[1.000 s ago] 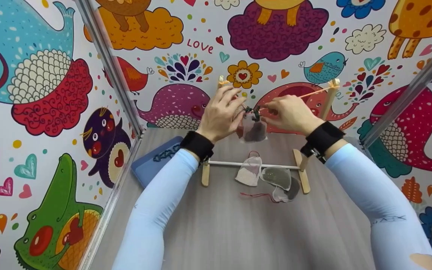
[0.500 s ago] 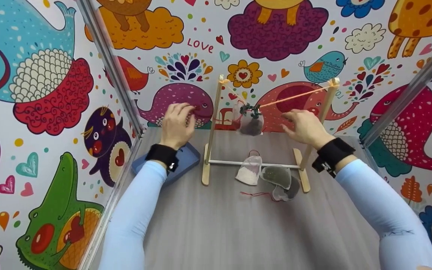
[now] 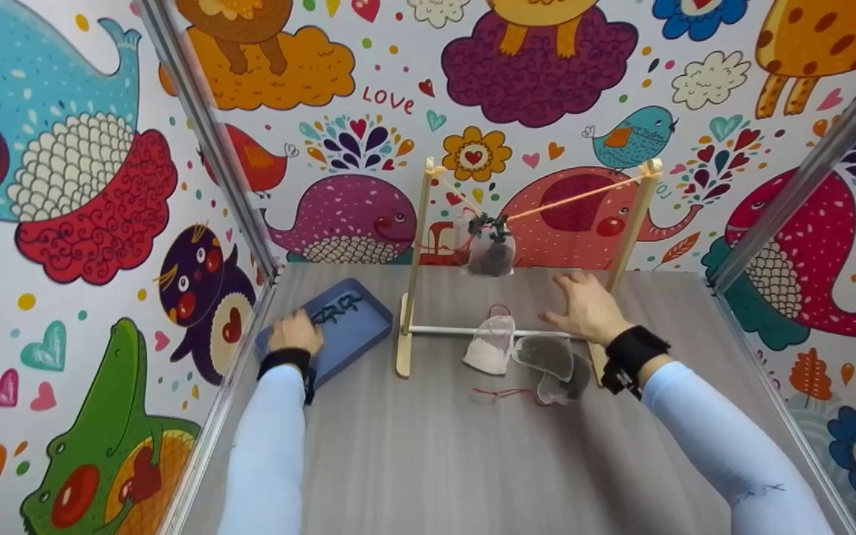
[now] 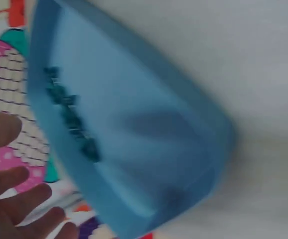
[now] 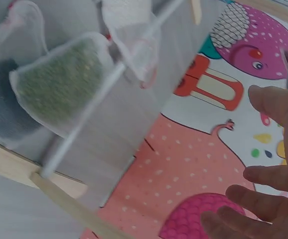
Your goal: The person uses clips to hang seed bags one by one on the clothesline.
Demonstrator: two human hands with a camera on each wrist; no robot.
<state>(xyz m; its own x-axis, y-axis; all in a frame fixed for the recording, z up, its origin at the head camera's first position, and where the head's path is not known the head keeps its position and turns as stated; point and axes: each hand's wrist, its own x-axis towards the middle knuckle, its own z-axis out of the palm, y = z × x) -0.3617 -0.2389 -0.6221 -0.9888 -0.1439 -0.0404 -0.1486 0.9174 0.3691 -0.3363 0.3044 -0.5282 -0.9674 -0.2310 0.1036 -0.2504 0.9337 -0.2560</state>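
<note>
My left hand [image 3: 296, 332] is over the left end of a blue tray [image 3: 357, 345], its fingers loosely spread and holding nothing. A row of small dark green clip-like pieces [image 3: 337, 307] lies in the tray, a little right of that hand. My right hand [image 3: 590, 306] hovers with spread fingers beside the right post of a wooden frame [image 3: 636, 223], also holding nothing. From the orange cord [image 3: 576, 199] strung across the frame hangs a mesh drawstring bag with dark filling [image 3: 491, 256], with more dark green pieces [image 3: 489, 227] at its top. The cord sags under it.
Below the cord, a bag with white filling [image 3: 489, 357], a bag with green filling [image 5: 62, 82] and a dark-filled bag [image 3: 568, 383] lie by the frame's white crossbar [image 3: 439, 330]. Patterned walls [image 3: 391, 44] enclose the table's back and sides.
Both hands have let go at the hanging bag. My left hand has moved left and down to the tray; my right hand has drawn back right and lowered. The bag stays hanging.
</note>
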